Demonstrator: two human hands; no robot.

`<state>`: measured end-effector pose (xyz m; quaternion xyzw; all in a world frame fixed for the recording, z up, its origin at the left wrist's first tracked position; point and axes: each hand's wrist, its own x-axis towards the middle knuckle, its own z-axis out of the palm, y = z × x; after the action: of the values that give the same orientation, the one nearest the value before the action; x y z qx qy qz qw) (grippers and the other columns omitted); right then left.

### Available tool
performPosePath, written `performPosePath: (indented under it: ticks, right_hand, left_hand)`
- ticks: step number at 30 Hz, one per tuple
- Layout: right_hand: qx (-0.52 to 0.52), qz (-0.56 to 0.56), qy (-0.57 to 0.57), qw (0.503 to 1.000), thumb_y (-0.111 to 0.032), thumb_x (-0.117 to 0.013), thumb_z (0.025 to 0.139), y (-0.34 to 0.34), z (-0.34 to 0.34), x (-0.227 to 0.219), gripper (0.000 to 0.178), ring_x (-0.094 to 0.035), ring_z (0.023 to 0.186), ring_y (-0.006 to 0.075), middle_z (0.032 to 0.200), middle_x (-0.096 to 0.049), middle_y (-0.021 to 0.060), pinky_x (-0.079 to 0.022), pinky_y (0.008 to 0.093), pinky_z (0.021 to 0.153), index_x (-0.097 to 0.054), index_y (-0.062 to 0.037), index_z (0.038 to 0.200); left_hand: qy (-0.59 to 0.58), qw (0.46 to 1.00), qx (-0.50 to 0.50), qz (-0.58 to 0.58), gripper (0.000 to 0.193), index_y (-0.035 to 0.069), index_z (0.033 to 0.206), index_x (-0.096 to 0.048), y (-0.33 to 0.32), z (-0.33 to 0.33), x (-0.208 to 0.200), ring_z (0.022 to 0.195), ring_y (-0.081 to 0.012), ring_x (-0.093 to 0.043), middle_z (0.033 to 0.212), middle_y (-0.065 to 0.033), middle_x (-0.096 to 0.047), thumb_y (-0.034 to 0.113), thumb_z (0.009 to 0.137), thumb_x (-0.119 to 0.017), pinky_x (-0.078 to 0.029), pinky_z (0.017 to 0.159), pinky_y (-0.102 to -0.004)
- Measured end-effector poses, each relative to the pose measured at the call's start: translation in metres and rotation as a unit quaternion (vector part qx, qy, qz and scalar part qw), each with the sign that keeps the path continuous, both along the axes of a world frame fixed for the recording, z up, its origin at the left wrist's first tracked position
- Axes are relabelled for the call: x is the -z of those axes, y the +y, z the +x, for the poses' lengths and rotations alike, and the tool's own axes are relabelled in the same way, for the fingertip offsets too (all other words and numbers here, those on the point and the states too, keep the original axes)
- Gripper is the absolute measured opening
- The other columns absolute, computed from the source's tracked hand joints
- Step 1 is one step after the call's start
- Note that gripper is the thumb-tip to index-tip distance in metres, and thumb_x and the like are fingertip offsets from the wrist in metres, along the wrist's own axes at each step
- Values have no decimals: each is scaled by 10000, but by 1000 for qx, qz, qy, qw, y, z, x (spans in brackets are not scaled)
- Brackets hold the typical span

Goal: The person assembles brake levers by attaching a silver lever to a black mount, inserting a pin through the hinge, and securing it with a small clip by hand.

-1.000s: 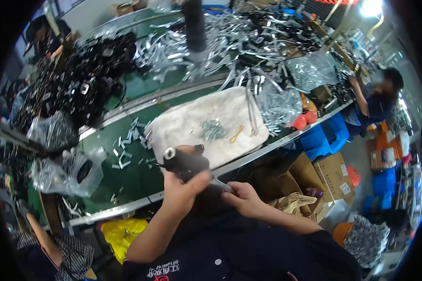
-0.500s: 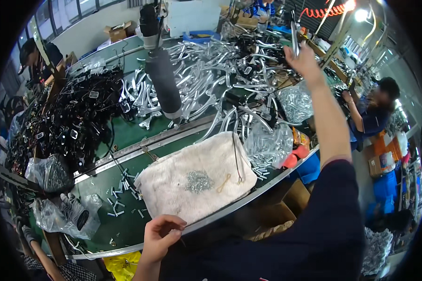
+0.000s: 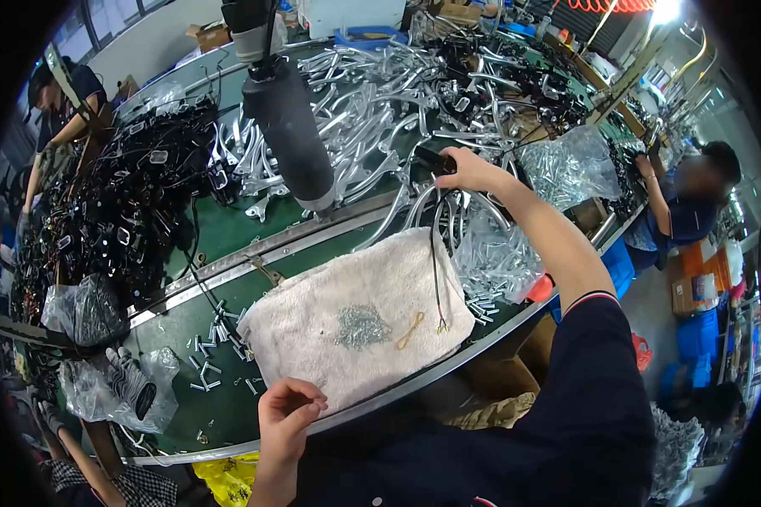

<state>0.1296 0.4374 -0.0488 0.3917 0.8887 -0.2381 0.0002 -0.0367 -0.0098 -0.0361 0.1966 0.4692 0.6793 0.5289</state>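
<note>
My right hand (image 3: pixel 472 171) is closed around a black part (image 3: pixel 432 160) at the near side of the lever pile. A thin black cable (image 3: pixel 436 270) hangs below it onto a white towel (image 3: pixel 313 313), its end split into short bare wires. At the towel's near edge, my left hand (image 3: pixel 286 418) is curled, thumb and fingertips together; whatever is between them is too small to make out. On the towel lie a small heap of tiny silver parts (image 3: pixel 362 327) and a tan rubber band (image 3: pixel 410 330). Curved silver levers (image 3: pixel 359 127) are piled beyond.
A dark hanging cylinder (image 3: pixel 288 135) stands over the bench. Black cabled parts (image 3: pixel 119 194) are heaped at left, silver pins (image 3: pixel 207 363) lie loose near the towel, and bags of small parts (image 3: pixel 490 253) sit at right. Co-workers (image 3: pixel 693 203) are at both sides.
My right hand has come down and left from its raised place over the far right, and now grips the black part. The cable has shifted slightly on the towel. My left hand has barely moved.
</note>
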Motion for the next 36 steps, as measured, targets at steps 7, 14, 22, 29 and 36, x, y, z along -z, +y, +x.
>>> performPosePath:
  ticks: [7,14,22,29,36]
  right_hand:
    - [54,-76,117,989,-139,-735,552,-4,20,8,873,-539,884,226,983,-554,182,-420,291,774,-258,37,1261]
    - [135,-107,289,942,-59,-694,597,-64,32,-41,792,-552,774,156,861,-583,118,-438,257,692,-273,25,1262]
    - [-23,-434,344,832,6,-645,660,-299,9,-73,729,-546,826,164,965,-552,131,-434,291,719,-250,11,1273]
    - [-211,-205,250,922,-44,-586,744,-373,-36,-67,615,-520,944,310,1081,-475,205,-428,348,795,-260,1,1263]
    - [-217,-578,269,739,24,-618,728,-402,-83,-73,570,-571,868,165,1026,-540,102,-497,300,718,-354,-43,1228]
  left_hand:
    - [-16,999,25,-23,131,-9,744,-516,13,15,0,686,-154,-533,727,-95,-548,5,626,-571,-426,653,-242]
    - [-3,998,51,-23,124,-1,735,-522,13,21,-7,699,-149,-539,725,-85,-556,11,637,-596,-422,654,-239]
    - [-249,935,105,229,791,100,1261,-278,32,46,28,1170,-235,-355,1301,-79,-298,298,646,-735,-339,923,-428]
    - [-340,865,14,369,730,207,1314,-225,-15,15,30,1205,-337,-307,1360,-142,-208,227,727,-656,-337,935,-488]
    - [-123,910,-112,380,625,151,1075,-352,-79,-3,-21,1019,-301,-438,1091,-102,-323,111,600,-757,-385,891,-437]
